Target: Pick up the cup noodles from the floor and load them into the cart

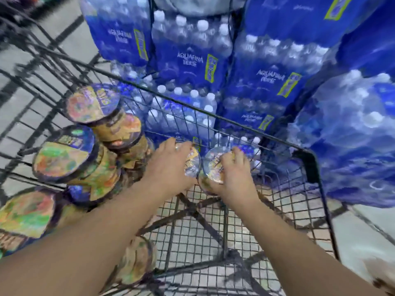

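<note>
Big blue packs of water (pixel 267 82) fill the space past your hands, on the far side of the cart's wire wall. They are stacked high and the small white bottle caps show through the wrap.

The cart (pixel 316 167) is black wire. Your two arms reach down into it, and gray floor shows through the mesh under your hands.

To the left of your left hand stands a pile of cups (pixel 64 159), already in the cart. They are stacked on each other and lean a bit. Each one has a round flat lid with a purple part, a yellow part and a bright food picture. The sides are yellow and brown. The picture is blurry, so the words cannot be read. One more cup (pixel 136 261) lies on its side under your left arm, close to you.

Your left hand (pixel 168 167) lies on top of a cup (pixel 193 165), with the fingers curled over its shiny lid. Your right hand (pixel 233 176) grips a second cup (pixel 211 165) just beside the first, with fingers bent over the lid and the thumb down its near side. The two lids almost touch. Both cups sit low in the cart, near its far wall.
</note>
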A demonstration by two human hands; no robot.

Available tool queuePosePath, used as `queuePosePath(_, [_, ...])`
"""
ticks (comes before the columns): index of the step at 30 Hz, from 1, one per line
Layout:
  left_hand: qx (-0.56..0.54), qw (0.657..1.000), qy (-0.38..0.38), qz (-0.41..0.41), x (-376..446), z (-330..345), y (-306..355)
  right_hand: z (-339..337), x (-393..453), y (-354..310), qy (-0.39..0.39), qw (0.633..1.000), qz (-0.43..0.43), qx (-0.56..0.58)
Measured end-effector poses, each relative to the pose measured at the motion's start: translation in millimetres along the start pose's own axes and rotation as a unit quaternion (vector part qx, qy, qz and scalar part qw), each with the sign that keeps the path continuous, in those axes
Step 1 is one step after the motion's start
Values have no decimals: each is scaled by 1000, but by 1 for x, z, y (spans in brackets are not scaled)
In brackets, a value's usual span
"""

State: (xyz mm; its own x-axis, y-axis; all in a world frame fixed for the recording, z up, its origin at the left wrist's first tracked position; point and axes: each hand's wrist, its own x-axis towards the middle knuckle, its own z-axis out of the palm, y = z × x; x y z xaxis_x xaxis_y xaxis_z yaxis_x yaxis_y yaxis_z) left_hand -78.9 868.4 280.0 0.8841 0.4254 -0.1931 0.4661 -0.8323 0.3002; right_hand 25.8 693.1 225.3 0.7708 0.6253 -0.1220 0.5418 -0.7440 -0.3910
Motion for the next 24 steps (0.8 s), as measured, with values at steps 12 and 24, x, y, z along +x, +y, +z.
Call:
queuePosePath(12, [-28, 998, 21, -55, -4, 14, 26, -85, -64, 25, 48, 996, -19, 77])
queuePosePath(24, [-160, 939, 75, 294, -100, 27, 405, -226, -321, 302, 243, 939, 212, 121])
